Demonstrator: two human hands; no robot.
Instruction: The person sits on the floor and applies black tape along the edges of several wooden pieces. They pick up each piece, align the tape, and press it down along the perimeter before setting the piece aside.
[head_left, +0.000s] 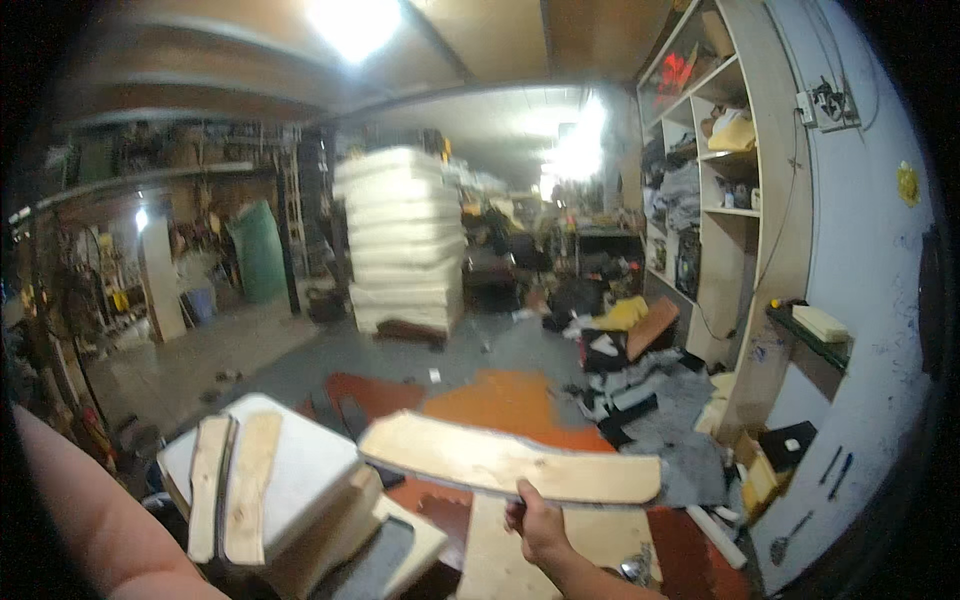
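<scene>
A long, curved, flat wooden piece with a dark edge is gripped at its lower edge by my right hand, the thumb lying on its face. Below it lies a pale wooden board, with a shiny metal object near my right forearm. At the left, similar wooden pieces rest side by side on a white-topped block. My left forearm enters at the lower left; the left hand is out of view.
Orange and dark red sheets cover part of the floor ahead. Grey and black fabric pieces lie heaped at the right, beside an open shelf unit. A tall stack of cream foam slabs stands farther back.
</scene>
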